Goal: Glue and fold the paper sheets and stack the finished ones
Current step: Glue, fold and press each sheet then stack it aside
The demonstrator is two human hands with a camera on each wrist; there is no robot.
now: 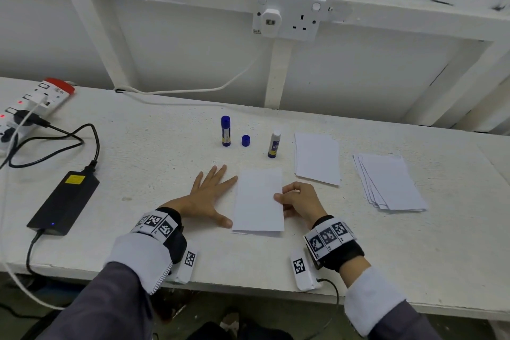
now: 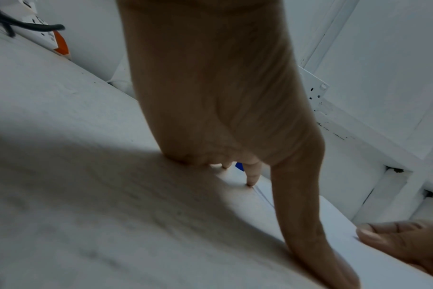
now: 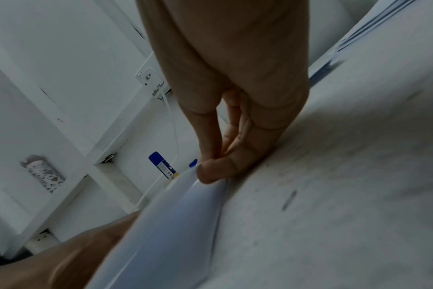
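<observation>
1. Lying near the front edge of the white table [image 1: 138,146], the folded white paper sheet [image 1: 258,199] needs creasing.
2. Keep the left hand [image 1: 211,193] flat, fingers spread, bracing its left edge.
3. Right hand [image 1: 299,200] pinches the right edge; align before pressing.

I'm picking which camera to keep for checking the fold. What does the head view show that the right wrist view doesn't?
Only the head view: the uncapped glue stick, both paper stacks, and the left hand flat beside the folded sheet. Only the right wrist view: the thumb and fingers pinching the sheet's edge up close. Both: the right hand on the sheet, the capped glue stick, the wall socket.
</observation>
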